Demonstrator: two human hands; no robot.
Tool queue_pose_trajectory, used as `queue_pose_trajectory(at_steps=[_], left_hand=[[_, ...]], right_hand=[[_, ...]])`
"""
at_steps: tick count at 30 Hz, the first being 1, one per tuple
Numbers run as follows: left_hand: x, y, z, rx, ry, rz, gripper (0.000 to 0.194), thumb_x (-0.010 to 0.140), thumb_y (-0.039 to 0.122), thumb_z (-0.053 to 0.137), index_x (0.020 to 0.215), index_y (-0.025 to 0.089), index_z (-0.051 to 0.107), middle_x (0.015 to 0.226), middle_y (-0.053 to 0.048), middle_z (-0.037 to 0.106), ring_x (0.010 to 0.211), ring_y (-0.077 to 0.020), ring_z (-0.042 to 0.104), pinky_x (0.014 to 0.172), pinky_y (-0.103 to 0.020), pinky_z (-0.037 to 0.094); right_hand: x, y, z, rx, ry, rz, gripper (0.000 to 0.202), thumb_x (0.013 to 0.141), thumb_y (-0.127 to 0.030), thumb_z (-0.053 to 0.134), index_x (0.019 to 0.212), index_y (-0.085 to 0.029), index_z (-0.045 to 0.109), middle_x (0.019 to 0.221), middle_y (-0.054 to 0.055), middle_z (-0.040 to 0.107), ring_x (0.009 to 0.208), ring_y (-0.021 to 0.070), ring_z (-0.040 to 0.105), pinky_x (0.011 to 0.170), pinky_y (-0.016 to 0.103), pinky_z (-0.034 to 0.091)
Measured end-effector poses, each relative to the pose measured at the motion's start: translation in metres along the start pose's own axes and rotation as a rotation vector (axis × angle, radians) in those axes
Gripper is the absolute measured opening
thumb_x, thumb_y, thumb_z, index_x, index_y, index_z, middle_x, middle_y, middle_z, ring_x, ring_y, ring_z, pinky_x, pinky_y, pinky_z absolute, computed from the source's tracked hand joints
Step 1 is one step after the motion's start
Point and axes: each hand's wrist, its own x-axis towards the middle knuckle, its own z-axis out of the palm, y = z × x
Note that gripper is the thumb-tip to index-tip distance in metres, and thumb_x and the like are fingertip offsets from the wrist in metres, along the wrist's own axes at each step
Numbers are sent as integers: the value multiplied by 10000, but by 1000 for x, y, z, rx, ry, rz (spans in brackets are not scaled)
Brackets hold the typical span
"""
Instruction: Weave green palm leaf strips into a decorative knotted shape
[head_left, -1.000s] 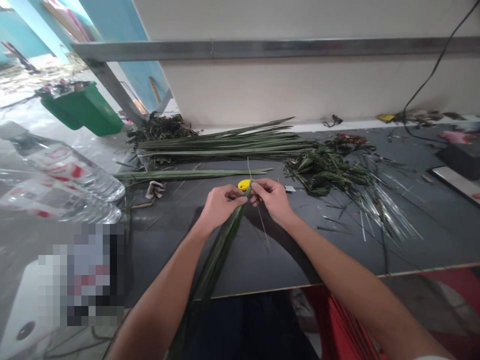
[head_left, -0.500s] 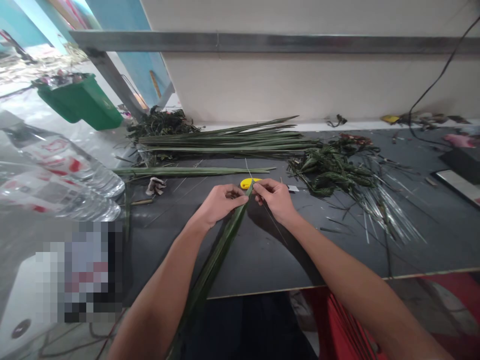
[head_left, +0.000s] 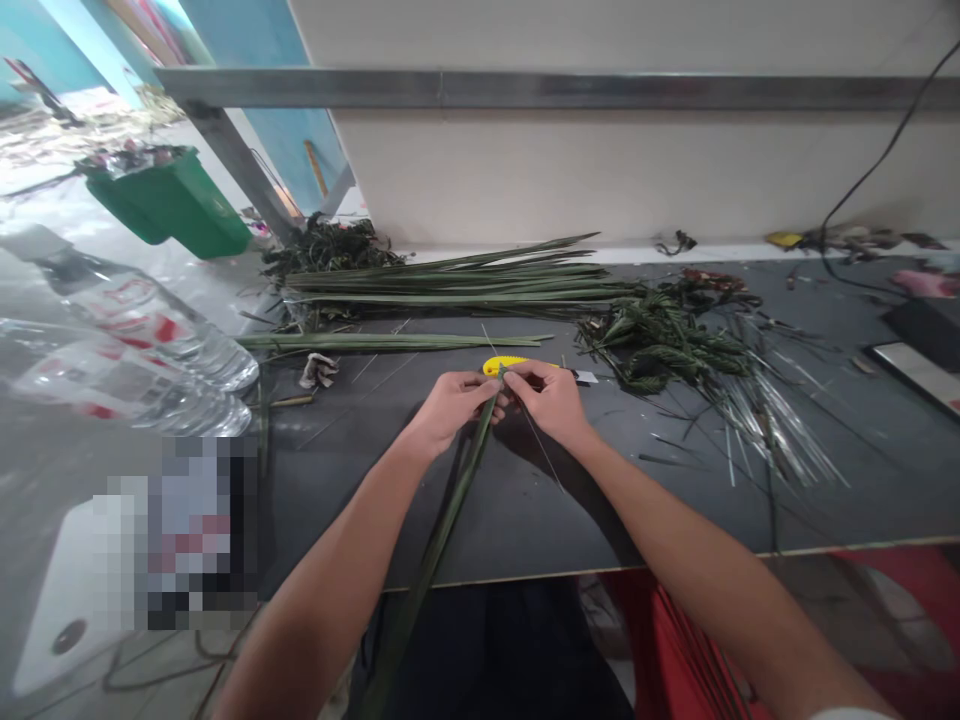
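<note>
A long green leaf strip (head_left: 452, 500) runs from between my fingertips down over the table's front edge. My left hand (head_left: 454, 405) pinches it near its upper end. Fingertips of my right hand (head_left: 551, 400) are closed on the same end, touching my left fingers. A thin wire (head_left: 545, 455) crosses at the pinch, one end pointing up and the other slanting down to the right. Just behind my fingers lies a yellow utility knife (head_left: 495, 366), partly hidden by my right hand, its blade pointing right.
Long leaves (head_left: 450, 285) lie along the back of the dark table (head_left: 525, 540). Woven green pieces (head_left: 660, 340) and clear strips (head_left: 787, 430) are at right, near a phone (head_left: 919, 375). Water bottles (head_left: 165, 320) and a green bin (head_left: 169, 205) stand at left.
Both hands have come closer together at the leaf's end. The leaf strip looks narrower and has turned, and the wire has tilted slightly. The view has shifted a little.
</note>
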Motion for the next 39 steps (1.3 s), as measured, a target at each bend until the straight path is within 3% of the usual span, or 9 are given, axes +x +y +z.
queue_pose_trajectory(at_steps=[9,15,22,29,39], left_hand=[[4,12,5,121,66,55,118,882,150,664,775,101,675,682,-48,680,537,-116,630,521,-244,502],[14,25,5,248,26,12,177,859,81,630,700,89,708,668,-71,694,521,-106,599,523,-249,490],[19,17,1,267,-5,118,98,863,134,645,787,103,699,728,-62,707,559,-96,601,492,-211,458],[20,14,-8,511,-15,207,118,854,239,647,852,134,701,777,-58,728,512,-86,541,415,-203,386],[20,17,-15,822,-1,428,155,838,247,639,792,148,749,692,-28,733,589,-139,645,590,-244,482]], right_hand=[[2,5,-2,-171,2,-128,177,872,-353,650,858,-234,780,843,64,764,781,235,703,709,364,542],[5,9,-3,-253,32,-167,178,887,-324,634,843,-216,768,791,60,751,687,209,681,682,346,538],[6,8,-5,-408,27,-292,169,903,-221,602,842,-205,758,841,55,775,769,199,703,761,329,544],[5,6,-6,-412,-10,-310,185,911,-169,578,864,-191,756,812,58,760,748,190,698,726,313,534],[3,4,-8,-362,-73,-259,184,887,-166,571,818,-178,742,712,37,713,684,174,659,678,294,493]])
